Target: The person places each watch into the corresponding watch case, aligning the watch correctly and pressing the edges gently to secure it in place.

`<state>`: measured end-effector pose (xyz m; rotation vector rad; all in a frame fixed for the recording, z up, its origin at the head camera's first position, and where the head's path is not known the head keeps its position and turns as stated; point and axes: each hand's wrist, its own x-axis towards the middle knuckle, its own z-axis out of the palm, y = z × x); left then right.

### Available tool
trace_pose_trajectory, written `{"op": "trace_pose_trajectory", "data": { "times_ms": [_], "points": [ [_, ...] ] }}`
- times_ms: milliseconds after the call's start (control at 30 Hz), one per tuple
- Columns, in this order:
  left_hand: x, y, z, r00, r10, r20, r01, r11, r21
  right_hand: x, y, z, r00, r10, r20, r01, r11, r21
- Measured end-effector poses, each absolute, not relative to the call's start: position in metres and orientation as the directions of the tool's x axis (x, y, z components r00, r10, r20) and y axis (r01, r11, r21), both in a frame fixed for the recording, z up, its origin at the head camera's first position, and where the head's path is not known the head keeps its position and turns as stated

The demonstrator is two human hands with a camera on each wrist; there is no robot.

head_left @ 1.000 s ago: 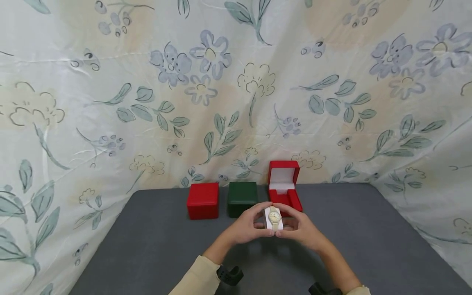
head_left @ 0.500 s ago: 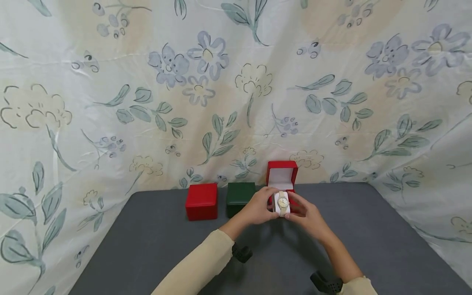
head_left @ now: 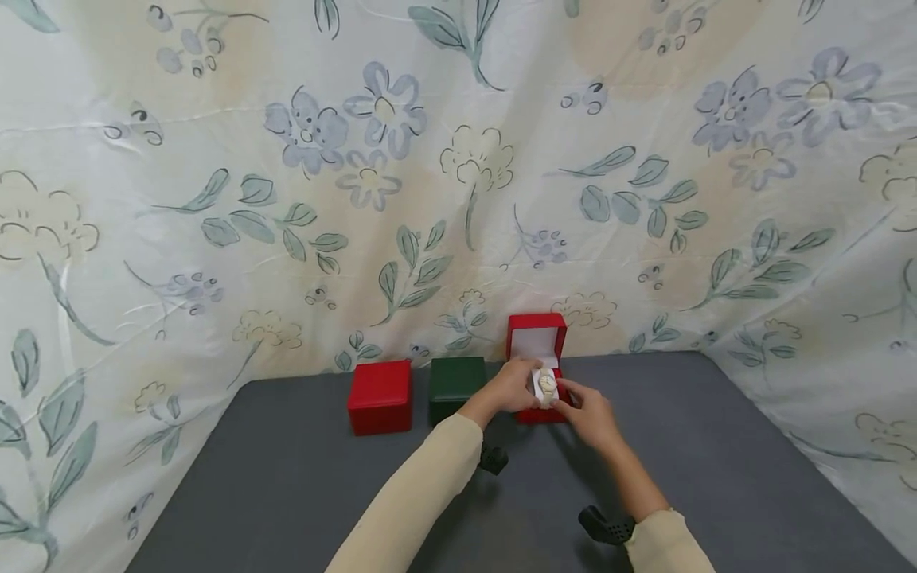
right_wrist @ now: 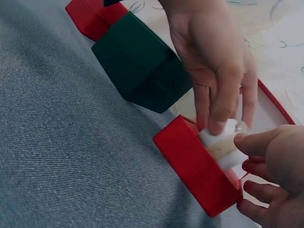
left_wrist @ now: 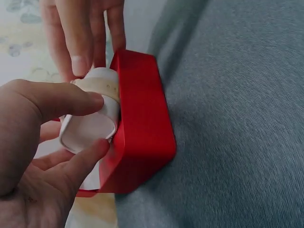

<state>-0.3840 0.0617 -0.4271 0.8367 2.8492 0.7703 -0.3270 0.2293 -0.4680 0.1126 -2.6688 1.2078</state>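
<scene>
A wristwatch (head_left: 548, 385) with a cream strap is wrapped round a white cushion (left_wrist: 90, 130). Both my hands hold the cushion at the opening of a red watch box (left_wrist: 145, 109), whose lid stands up at the back. My left hand (head_left: 513, 385) grips its left side, with thumb and fingertips at the cushion's end in the left wrist view. From the right, my right hand (head_left: 591, 415) pinches the other side. In the right wrist view the cushion sits partly inside the box's front wall, between the fingers of both hands.
A closed green box (head_left: 457, 388) stands just left of the open box, and a closed red box (head_left: 380, 398) is farther left. The grey table (head_left: 301, 477) ends at a flowered cloth (head_left: 458, 199) behind the boxes.
Both hands have carried the watch on its cushion away from me, from in front of the open red box to its opening, and lowered it partly inside.
</scene>
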Motion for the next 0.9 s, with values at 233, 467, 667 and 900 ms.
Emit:
{"op": "trace_pose_trajectory", "data": {
  "times_ms": [233, 467, 667, 900],
  "points": [
    [-0.389, 0.069, -0.431, -0.85, 0.522, 0.068, 0.488, 0.733, 0.473, -0.331, 0.224, -0.471, -0.964, 0.097, 0.248, -0.132, 0.635, -0.761],
    [-0.383, 0.072, -0.429, -0.864, 0.498, 0.067, 0.481, 0.779, 0.403, -0.334, 0.217, -0.473, -0.954, 0.12, 0.274, -0.123, 0.678, -0.725],
    [-0.379, 0.071, -0.434, -0.899, 0.43, 0.085, 0.426, 0.815, 0.393, -0.335, 0.212, -0.478, -0.96, 0.106, 0.261, -0.114, 0.699, -0.706],
    [-0.38, 0.071, -0.434, -0.898, 0.436, 0.064, 0.429, 0.832, 0.352, -0.335, 0.212, -0.484, -0.953, 0.117, 0.278, -0.119, 0.701, -0.703]
  ]
}}
